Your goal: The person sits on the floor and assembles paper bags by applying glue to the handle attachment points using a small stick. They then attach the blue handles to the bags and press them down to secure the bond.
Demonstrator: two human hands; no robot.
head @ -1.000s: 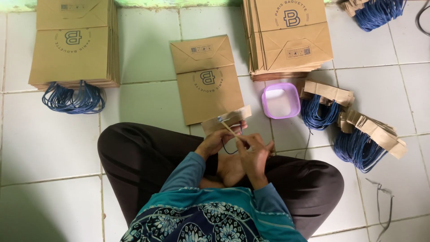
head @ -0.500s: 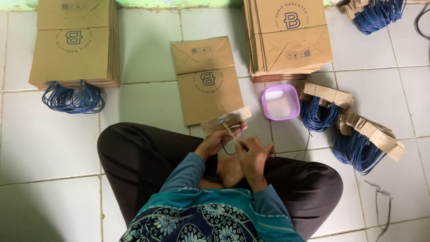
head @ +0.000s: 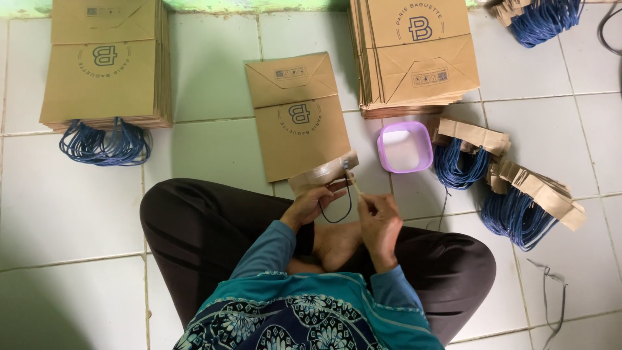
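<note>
I sit cross-legged on a white tiled floor. My left hand [head: 313, 203] holds a brown paper strip [head: 322, 173] with a dark blue cord loop [head: 337, 209] hanging from it. My right hand [head: 380, 217] pinches a thin stick [head: 353, 183] whose tip touches the strip's end. A flat brown paper bag [head: 299, 116] lies on the floor just beyond my hands.
A purple-rimmed tub [head: 405, 147] stands right of the bag. Stacks of brown bags lie at far left [head: 103, 65], with blue cords [head: 105, 144] sticking out, and at far right [head: 418, 52]. Bundles of blue cord handles with paper strips [head: 512, 194] lie to the right.
The hands have stayed over my lap with the strip and the stick; only small finger movements show.
</note>
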